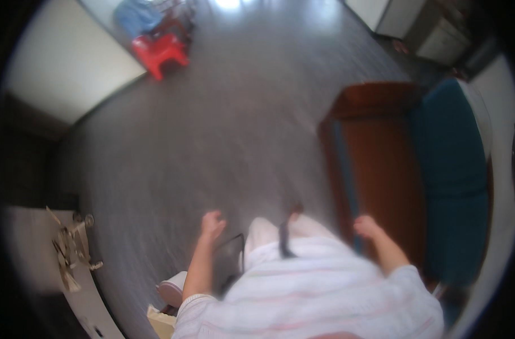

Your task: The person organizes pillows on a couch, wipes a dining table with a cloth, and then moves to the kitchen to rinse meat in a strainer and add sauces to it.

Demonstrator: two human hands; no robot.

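My left hand [214, 225] hangs over the grey floor [206, 156] with its fingers loosely bent and apart, holding nothing. Nearest to it is a thin dark frame [236, 239], partly hidden behind my forearm and shirt. In front of the brown seat of a sofa [384, 169], as seen from above, my right hand [366, 226] is curled. Nothing shows in it, though blur hides its fingers; touch with the sofa cannot be made out. A dark strap [285, 239] hangs down the front of my white striped shirt [300, 279].
A teal backrest [452, 169] lines the sofa's right side. Ahead on the left stands a red plastic stool [162, 53] beside blue cloth [137, 18]. A lidded white bin [172, 289] and a yellowish box [161, 321] are low left. Tan strap-like items [73, 250] hang by a pale cabinet [81, 296].
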